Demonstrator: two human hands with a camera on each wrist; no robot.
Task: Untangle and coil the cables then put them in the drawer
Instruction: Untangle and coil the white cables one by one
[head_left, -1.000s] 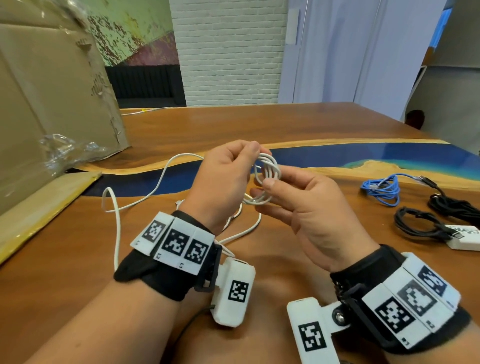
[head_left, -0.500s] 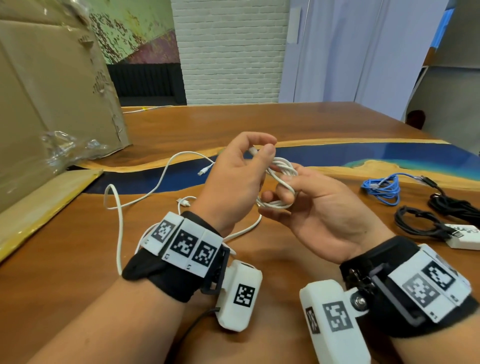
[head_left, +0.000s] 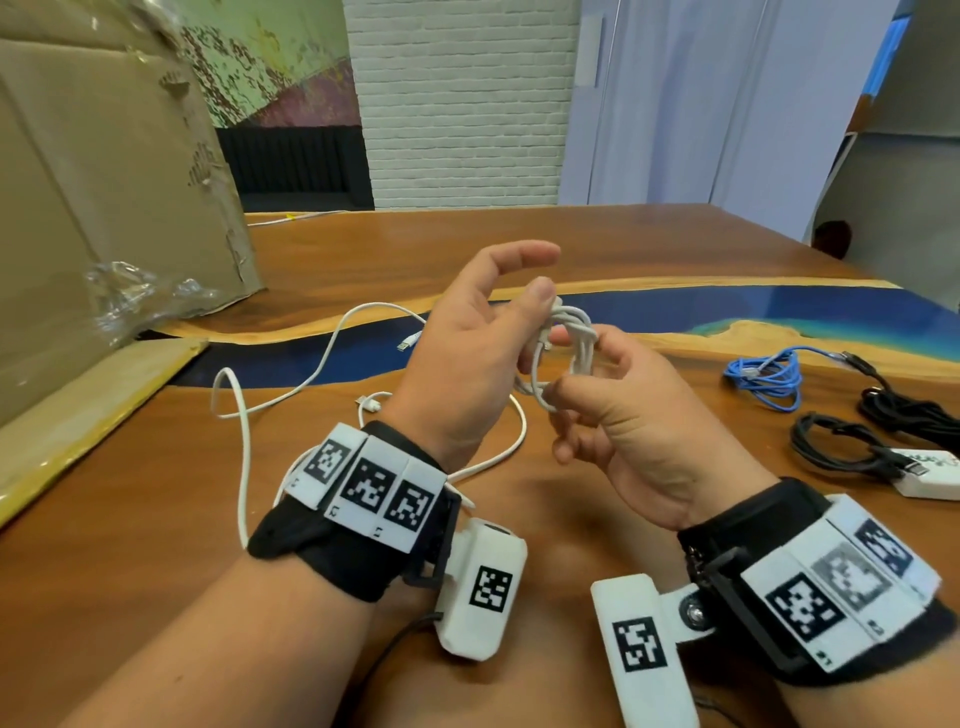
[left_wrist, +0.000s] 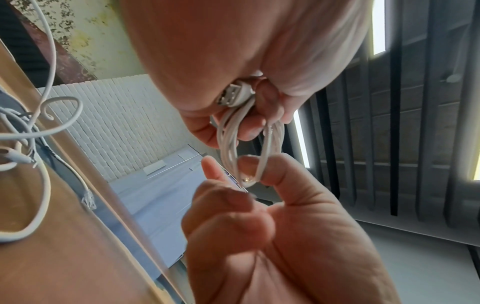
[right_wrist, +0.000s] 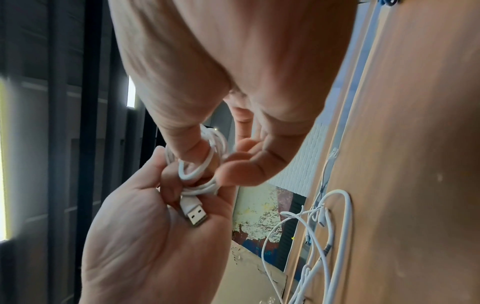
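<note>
my work surface is a glossy brown wooden table (head_left: 597, 244) with a deep blue resin river band (head_left: 779, 312) running across it. on it to my left a loose white cable (head_left: 244, 457) trails in open loops, its small plug end (head_left: 406, 344) lying on the blue band. a big brown cardboard box (head_left: 104, 182) with crumpled clear plastic (head_left: 135, 296) stands at the left edge. to my right lie a bundled blue cable (head_left: 763, 376), two black coiled cables (head_left: 836, 441) and a white charger block (head_left: 930, 475).

wristbands (head_left: 363, 551): black | tags: white, black-patterned | wrist cameras (head_left: 480, 590): white
</note>
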